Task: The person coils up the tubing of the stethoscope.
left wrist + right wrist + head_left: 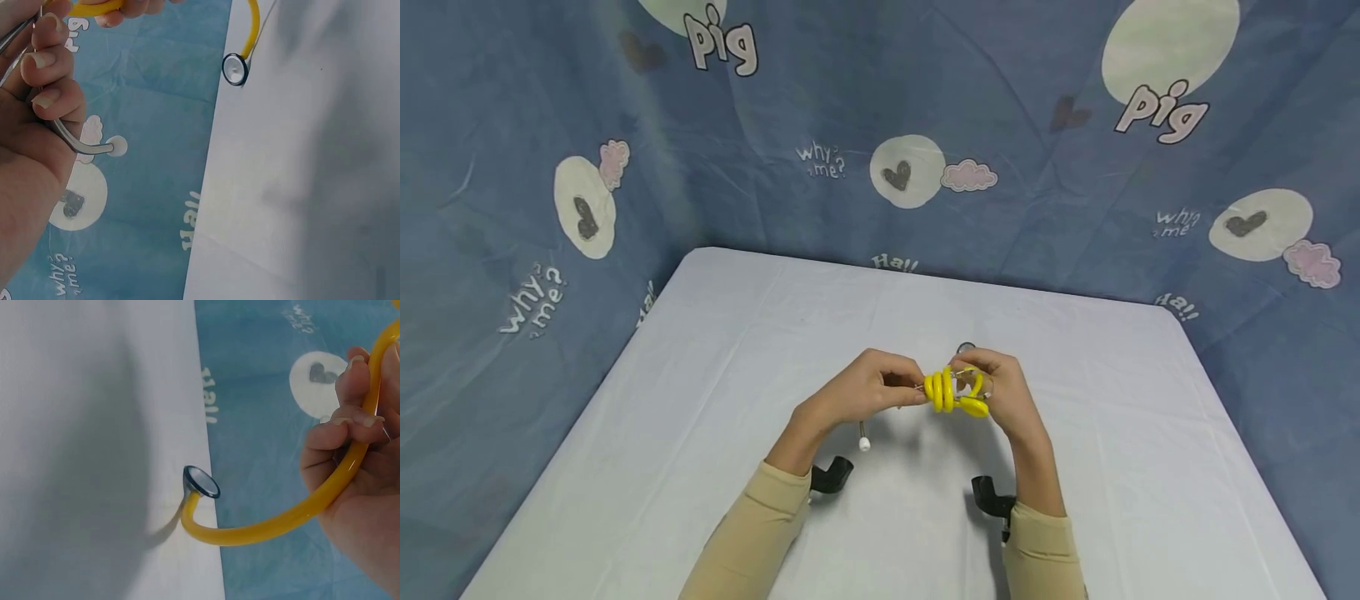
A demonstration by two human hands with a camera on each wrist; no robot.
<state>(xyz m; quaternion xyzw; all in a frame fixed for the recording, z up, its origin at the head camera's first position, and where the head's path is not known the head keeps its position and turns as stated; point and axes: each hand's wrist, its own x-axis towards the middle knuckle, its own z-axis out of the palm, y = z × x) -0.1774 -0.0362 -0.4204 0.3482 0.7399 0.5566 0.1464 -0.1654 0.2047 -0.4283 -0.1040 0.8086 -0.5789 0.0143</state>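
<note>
A stethoscope with yellow tubing is held up between both hands over the table, several turns of the tube wound close together. My left hand grips its metal ear tubes, fingers curled round them. A white eartip sticks out below that hand. On the other side, my right hand has its fingers curled round the yellow tube. From there the tube's end droops in a curve to the round chest piece, seen past the right fingers in the head view.
A white cloth covers the table. Behind and beside it hangs a blue printed curtain. Black camera mounts jut inward from both wrists, near the beige sleeves.
</note>
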